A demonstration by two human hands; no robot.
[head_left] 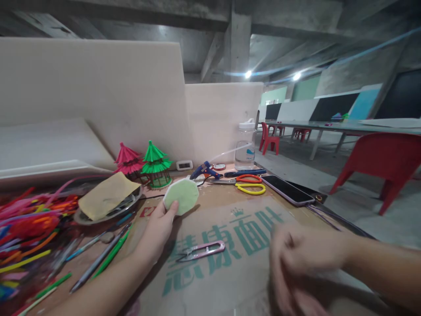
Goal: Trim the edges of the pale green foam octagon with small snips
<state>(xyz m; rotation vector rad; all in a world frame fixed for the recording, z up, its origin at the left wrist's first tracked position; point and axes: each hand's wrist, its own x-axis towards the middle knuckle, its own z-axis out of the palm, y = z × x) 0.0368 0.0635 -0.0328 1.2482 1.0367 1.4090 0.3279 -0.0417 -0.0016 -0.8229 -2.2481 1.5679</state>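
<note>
My left hand (160,224) pinches a pale green octagonal paper-covered piece (181,195) by its lower edge, holding it just above the cardboard sheet (226,263) with green printed characters. My right hand (296,263) is at the lower right over the cardboard, smeared by motion, so its fingers cannot be read. Small pink thread snips (202,250) lie on the cardboard between the two hands.
A heap of coloured pipe cleaners (26,228) and pens fills the left. A metal dish (108,208) holds tan paper. Red (129,160) and green (156,166) paper pavilions stand at the back, beside a blue glue gun (205,169), scissors (250,184), a phone (287,189) and a water bottle (246,145).
</note>
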